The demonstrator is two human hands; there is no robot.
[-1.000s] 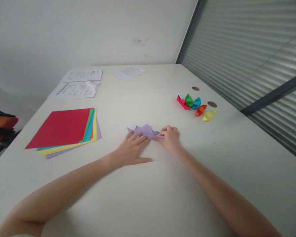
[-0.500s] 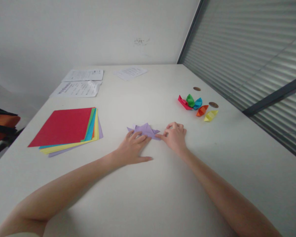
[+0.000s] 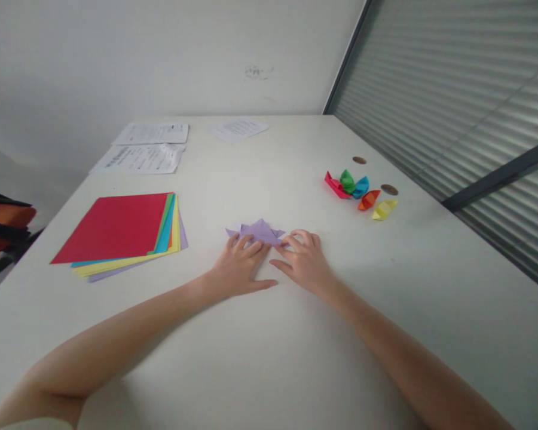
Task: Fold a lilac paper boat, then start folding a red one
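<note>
A folded piece of lilac origami paper (image 3: pixel 257 230) lies on the table in front of me, with pointed flaps along its far side. My left hand (image 3: pixel 237 266) rests across its near edge, fingers spread on the paper and thumb stretched out over the tabletop. At the right end of the paper, my right hand (image 3: pixel 305 260) touches it with bent fingertips. Its thumb points left and stands apart from the fingers. Parts of the paper's near edge are hidden under both hands.
Left of my hands lies a stack of coloured paper sheets (image 3: pixel 116 224), red on top. Several small folded paper boats (image 3: pixel 368 200) sit at the right, near two round brown discs (image 3: pixel 389 189). Printed sheets (image 3: pixel 138 158) lie at the back left. Window blinds (image 3: pixel 452 89) flank the right side.
My right hand has moved left, from pinching the paper's right corner to laying its fingertips on it. The paper has shifted slightly left. My left hand stays nearly in place.
</note>
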